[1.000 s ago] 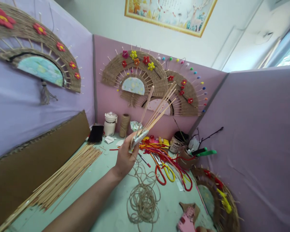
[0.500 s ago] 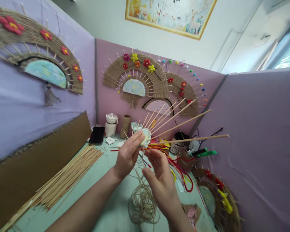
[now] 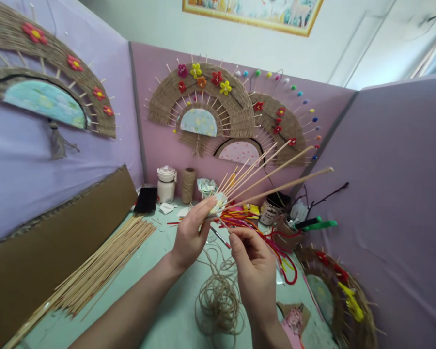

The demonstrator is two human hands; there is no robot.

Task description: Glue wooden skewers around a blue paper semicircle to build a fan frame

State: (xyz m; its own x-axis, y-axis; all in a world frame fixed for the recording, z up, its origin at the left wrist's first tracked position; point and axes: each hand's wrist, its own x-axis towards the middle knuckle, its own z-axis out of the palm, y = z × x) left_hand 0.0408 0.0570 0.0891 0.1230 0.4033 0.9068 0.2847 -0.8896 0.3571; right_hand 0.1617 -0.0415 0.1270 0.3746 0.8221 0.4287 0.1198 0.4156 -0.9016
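My left hand (image 3: 193,233) is closed on a small cloth-covered half-round base (image 3: 220,202), from which thin wooden sticks (image 3: 272,175) fan out up and to the right. Below and to the right of the base, my right hand (image 3: 252,252) pinches a twine strand (image 3: 224,224) between thumb and fingers. The strand runs up to the base's lower edge. Beneath the hands, a loose tangle of twine (image 3: 220,298) lies on the green table. My left fingers partly cover the base.
Bundled sticks (image 3: 105,266) and a cardboard strip (image 3: 65,247) lie left. Behind stand a white jar (image 3: 166,184) and twine spool (image 3: 188,185). Coloured pipe cleaners (image 3: 290,271), a pen holder (image 3: 287,235) and a woven fan (image 3: 334,291) are right. Finished fans (image 3: 199,104) hang on the partition.
My right hand has gone from spread fingers to a pinch on the twine, drawing it down and right from the base. The fan of sticks has tilted upward, and the camera view has shifted slightly.
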